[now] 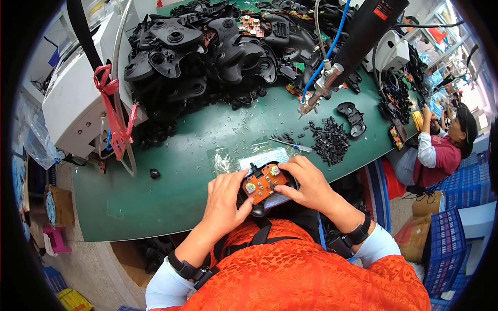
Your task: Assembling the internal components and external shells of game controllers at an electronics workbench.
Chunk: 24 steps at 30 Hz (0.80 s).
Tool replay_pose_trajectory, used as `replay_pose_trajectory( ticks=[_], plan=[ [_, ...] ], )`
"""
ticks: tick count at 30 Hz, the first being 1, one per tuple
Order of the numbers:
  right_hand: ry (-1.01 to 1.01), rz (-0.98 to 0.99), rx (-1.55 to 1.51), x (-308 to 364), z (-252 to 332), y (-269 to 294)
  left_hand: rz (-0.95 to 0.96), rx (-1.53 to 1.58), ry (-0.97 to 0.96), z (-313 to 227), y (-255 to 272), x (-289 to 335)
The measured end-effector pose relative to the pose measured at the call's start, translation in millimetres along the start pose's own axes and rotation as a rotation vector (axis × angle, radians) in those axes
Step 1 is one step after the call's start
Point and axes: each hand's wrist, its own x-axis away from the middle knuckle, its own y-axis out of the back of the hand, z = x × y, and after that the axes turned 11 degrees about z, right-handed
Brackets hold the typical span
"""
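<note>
Close to the table's near edge, an open black game controller is held between both hands, its orange circuit board point(267, 182) facing up. My left hand point(223, 201) wraps the controller's left side, with the thumb along the board's lower left. On the other side my right hand point(311, 184) grips the rim, its thumb pressing at the board's right lower part. Two whitish joystick units sit on the board. The palms and board hide most of the black shell. Just beyond lie a clear bag of small pale pieces point(223, 161) and a thin screwdriver point(291, 144).
A large heap of black controller shells point(207, 57) fills the table's back. Small black parts point(330, 142) lie right, near a lone black shell point(352, 119). A screw-driving tool point(319, 90) hangs above. A white machine point(83, 93) stands left; a co-worker point(441, 145) sits right.
</note>
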Motion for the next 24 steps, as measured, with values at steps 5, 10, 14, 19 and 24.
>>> replay_pose_trajectory(
  ticks=[5, 10, 14, 19, 24],
  plan=[
    [-0.051, -0.019, -0.076, 7.2, -4.9, -5.4, -0.058, 0.052, -0.026, 6.9, 7.9, 0.6],
    [-0.012, -0.085, -0.066, 1.7, -0.1, -11.5, 0.000, 0.060, -0.053, 8.8, 12.9, 8.7],
    [-0.027, -0.110, -0.085, 4.8, 1.0, -11.4, 0.024, 0.075, -0.086, 13.9, 14.1, 14.1],
    [-0.174, -0.151, -0.095, 17.7, 8.6, -10.4, 0.037, 0.112, -0.144, 23.9, 13.2, 18.7],
    [-0.430, -0.214, -0.394, 30.8, 3.2, -31.1, 0.032, 0.127, -0.194, 36.2, 5.0, 18.3]
  ],
)
